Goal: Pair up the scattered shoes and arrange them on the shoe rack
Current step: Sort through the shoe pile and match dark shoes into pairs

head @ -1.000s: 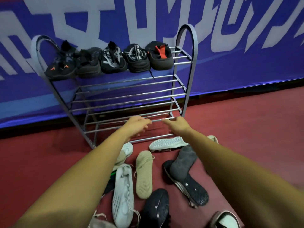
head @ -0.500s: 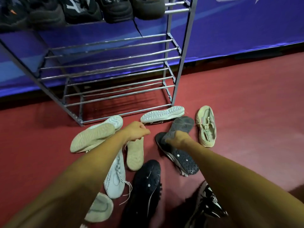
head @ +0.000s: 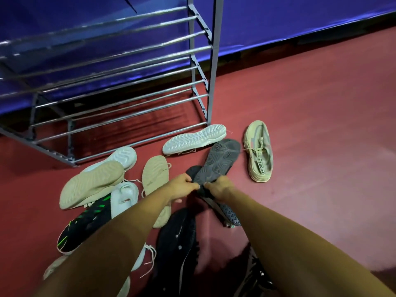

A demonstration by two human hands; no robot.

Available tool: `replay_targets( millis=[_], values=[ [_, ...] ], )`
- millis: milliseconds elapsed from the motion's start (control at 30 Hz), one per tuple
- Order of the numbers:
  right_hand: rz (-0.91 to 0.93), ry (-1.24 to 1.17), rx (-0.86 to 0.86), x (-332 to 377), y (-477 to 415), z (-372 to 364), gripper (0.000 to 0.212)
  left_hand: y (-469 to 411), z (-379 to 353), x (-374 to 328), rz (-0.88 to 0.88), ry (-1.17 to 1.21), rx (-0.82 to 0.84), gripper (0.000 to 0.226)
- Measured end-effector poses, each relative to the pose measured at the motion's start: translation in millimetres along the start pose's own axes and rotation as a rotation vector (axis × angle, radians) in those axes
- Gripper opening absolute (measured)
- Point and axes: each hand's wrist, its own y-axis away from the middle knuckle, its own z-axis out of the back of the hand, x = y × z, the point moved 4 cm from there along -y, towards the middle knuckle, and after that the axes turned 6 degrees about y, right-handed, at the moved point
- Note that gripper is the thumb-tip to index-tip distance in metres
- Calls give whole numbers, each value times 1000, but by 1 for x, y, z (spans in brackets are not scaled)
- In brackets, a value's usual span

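A grey-soled shoe (head: 220, 161) lies sole up on the red floor, across a second dark shoe (head: 227, 213). My left hand (head: 182, 187) and my right hand (head: 218, 188) both grip its near end, fingers curled at the heel. The metal shoe rack (head: 211, 67) stands behind, its lower bars bare. Around my hands lie several scattered shoes: a white one sole up (head: 195, 139), a beige one upright (head: 260, 152), a beige sole (head: 154, 174), a large beige sole (head: 92, 184) and a black-and-green shoe (head: 85, 224).
A black shoe (head: 177, 245) lies between my forearms, and a dark patterned shoe (head: 257, 273) sits at the bottom edge. A blue banner wall (head: 300, 22) runs behind the rack. Open red floor (head: 321, 136) stretches to the right.
My view has tilted down from the rack's top shelf to the floor. Both hands dropped from the rack's lower bars and took hold of the grey-soled shoe.
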Motion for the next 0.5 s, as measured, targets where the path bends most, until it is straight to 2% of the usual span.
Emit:
replay_targets(
  millis=[100,167,400,500],
  values=[
    [-26,-47,6,-4,-9,-8,50,-5,-18,3,103,225,108,48],
    [-46,-79,16,-7,-15,-11,50,-8,-22,4,133,342,114,53],
    [-104,-309,25,-4,-15,-4,52,-5,-22,5,113,407,64,47],
    [-109,-340,33,-8,-5,7,44,4,-21,1,78,408,55,34]
  ],
)
